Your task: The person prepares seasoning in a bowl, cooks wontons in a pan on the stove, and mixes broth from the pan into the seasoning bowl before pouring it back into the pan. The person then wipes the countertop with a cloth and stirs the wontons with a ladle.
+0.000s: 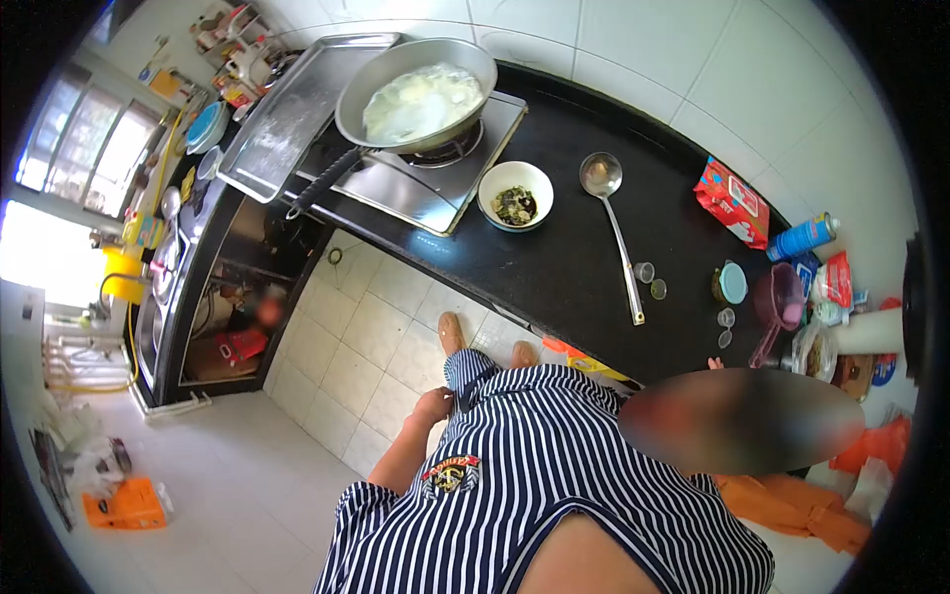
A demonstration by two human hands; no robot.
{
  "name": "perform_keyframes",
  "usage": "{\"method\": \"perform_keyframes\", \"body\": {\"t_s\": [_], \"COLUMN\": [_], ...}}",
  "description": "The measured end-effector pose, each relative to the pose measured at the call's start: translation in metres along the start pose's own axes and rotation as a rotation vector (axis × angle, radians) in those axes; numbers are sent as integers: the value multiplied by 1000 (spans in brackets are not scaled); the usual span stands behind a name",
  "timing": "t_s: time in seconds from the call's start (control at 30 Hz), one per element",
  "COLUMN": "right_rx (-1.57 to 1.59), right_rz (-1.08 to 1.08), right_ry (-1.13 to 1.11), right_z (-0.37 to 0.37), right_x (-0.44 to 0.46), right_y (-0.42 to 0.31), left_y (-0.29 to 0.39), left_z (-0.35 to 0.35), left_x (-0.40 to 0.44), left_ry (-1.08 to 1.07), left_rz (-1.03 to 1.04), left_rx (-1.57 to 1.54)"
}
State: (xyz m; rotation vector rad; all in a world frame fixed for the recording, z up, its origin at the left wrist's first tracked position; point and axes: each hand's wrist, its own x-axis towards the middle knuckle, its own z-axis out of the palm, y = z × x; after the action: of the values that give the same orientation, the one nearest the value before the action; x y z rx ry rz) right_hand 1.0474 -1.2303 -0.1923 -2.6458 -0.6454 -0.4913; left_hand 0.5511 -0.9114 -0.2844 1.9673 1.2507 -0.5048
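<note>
Small round clear-plastic piece [725, 339] sits on the black surface [554, 282], 1 o'clock from your right hand [714, 363], the nearer one; mostly hidden, can't tell its grip. Your left hand [432, 404] curls by navy-white striped trousers [469, 369], contents unclear.

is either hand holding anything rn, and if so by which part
It cannot be told: the left hand is curled beside the striped trousers, its grip unclear; the right hand is obscured except for apparent fingertips.

A grey frying pan [381, 71] of pale, whitish-yellow food [421, 104] is set on the gas stove [416, 198] near eleven o'clock, its black handle [332, 181] pointed between seven and eight.
</note>
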Motion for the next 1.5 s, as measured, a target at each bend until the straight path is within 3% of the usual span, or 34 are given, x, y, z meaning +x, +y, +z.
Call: {"method": "perform_keyframes", "body": {"t_s": [0.07,0.13,0.17,0.3,0.33,0.43,0.63,0.77,0.9,0.93,0.97,1.07,1.2,1.3,1.37,1.5], "right_rx": [42,214,251,501,439,288,109,292,632,879,1017,1411,1640,1438,1446,1302], "right_rz": [65,157,94,223,97,-189,-165,-148,62,354,491,628,751,728,695,530], "right_ry": [0,20,42,-338,-273,-103,-148,-264,-298,-508,-512,-356,-143,-32,11,38], "right_z": [-1,-16,-28,-49,-36,-8,19,25,20,-8,-5,-30,-32,-19,-28,-47], "right_x": [-1,8,10,8,5,10,19,21,28,41,45,68,95,117,138,168], "right_y": [-6,-20,-43,-145,-155,-179,-191,-205,-216,-237,-241,-277,-302,-300,-311,-332], "left_y": [20,24,20,8,-15,0,3,-10,-31,-53,-74,-72,-32,-44,-28,33], "left_z": [-30,-38,-40,-50,-40,-61,-90,-96,-81,-66,-52,-69,-147,-181,-226,-315], "left_x": [-4,-4,2,26,44,35,23,15,21,34,46,59,45,42,16,-80], "left_ry": [-127,-128,-113,-117,-135,-57,-26,-122,-188,-119,-52,-89,-135,-23,-58,-182], "left_rz": [-56,-72,-88,-41,38,-15,-87,-141,-97,-1,96,74,-65,87,194,188], "left_rx": [-41,-58,-86,-15,-16,-7,-135,-43,-19,36,90,10,-69,63,119,332]}}
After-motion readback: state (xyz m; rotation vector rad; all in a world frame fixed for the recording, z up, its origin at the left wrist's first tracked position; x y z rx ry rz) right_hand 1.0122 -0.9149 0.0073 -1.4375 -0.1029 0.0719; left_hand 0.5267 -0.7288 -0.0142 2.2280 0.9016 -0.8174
